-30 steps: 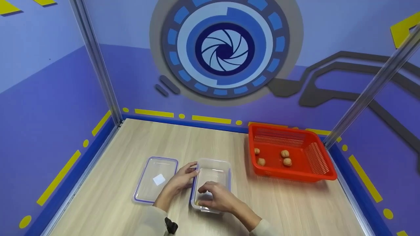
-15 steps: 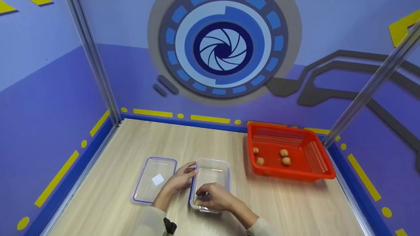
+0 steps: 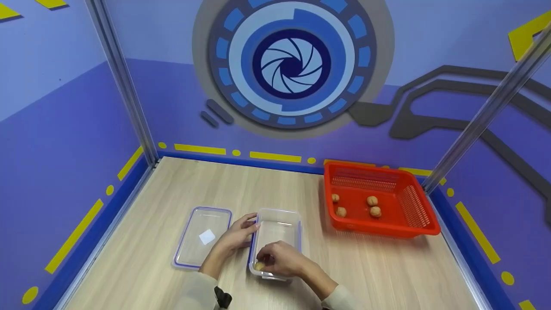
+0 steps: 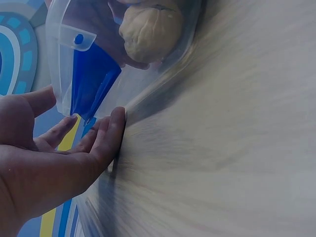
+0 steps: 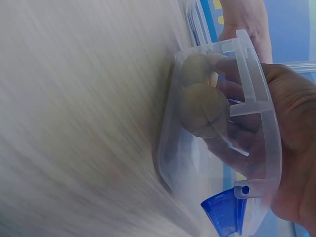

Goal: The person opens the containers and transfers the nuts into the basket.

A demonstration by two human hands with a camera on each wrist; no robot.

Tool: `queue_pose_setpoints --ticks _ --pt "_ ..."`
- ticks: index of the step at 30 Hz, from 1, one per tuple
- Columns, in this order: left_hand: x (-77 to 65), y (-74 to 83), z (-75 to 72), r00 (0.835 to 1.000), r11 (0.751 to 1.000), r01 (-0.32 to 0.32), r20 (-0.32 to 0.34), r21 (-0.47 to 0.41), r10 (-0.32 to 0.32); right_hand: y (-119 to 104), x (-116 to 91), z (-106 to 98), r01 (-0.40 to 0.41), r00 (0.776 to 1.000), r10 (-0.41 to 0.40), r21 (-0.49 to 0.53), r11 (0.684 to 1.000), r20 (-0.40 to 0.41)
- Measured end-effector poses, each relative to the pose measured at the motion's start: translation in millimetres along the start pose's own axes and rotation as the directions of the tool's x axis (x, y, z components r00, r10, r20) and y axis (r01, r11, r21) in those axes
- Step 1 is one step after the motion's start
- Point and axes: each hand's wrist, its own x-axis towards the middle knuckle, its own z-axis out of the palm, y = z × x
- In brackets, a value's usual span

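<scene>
My left hand (image 3: 237, 236) rests against the left side of a clear plastic food container (image 3: 279, 212), its thumb at the rim and its fairly straight fingers touching the outer wall. My right hand (image 3: 283, 259) reaches down into the near end of the container. Through the clear wall in the right wrist view, its curled fingers hold a walnut (image 5: 203, 109). Right beside that is a second walnut (image 5: 195, 69). A blue latch flap (image 4: 93, 79) hangs from the container's side in the left wrist view.
The clear lid (image 3: 211, 221) with a blue seal and a white square lies left of the container. A red plastic basket (image 3: 379, 230) stands at the back right, with several walnuts (image 3: 375, 211) inside. Purple printed panels (image 3: 172, 103) and metal posts (image 3: 122, 86) border the wooden table.
My right hand's fingers have drawn closer together inside the container, and a walnut at its near left corner shows more. My left hand stays at the container's side.
</scene>
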Motion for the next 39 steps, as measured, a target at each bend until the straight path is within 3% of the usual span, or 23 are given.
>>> queue_pose_setpoints --ticks 7,16,26,30,39 --pt "0.7 -0.3 1.5 1.000 1.000 -0.001 -0.004 0.007 0.001 1 -1 0 0.000 1.000 0.000 -0.004 1.000 -0.011" --pt "0.6 -0.3 3.7 1.000 1.000 -0.007 0.007 0.001 0.007 0 -5 1 -0.012 0.997 0.009 -0.040 0.999 -0.079" --pt "1.2 2.3 0.9 1.000 1.000 0.003 0.017 -0.013 -0.003 -1 -5 -2 -0.011 0.988 0.009 -0.012 1.000 -0.156" --pt "2.2 0.7 -1.0 1.000 1.000 0.008 0.019 -0.006 -0.008 -1 -5 -8 0.003 0.984 0.002 0.026 1.000 -0.181" --pt "-1.0 1.8 0.0 1.000 1.000 0.025 -0.013 0.009 -0.025 9 -8 -38 -0.061 0.974 0.086 0.126 0.990 -0.208"
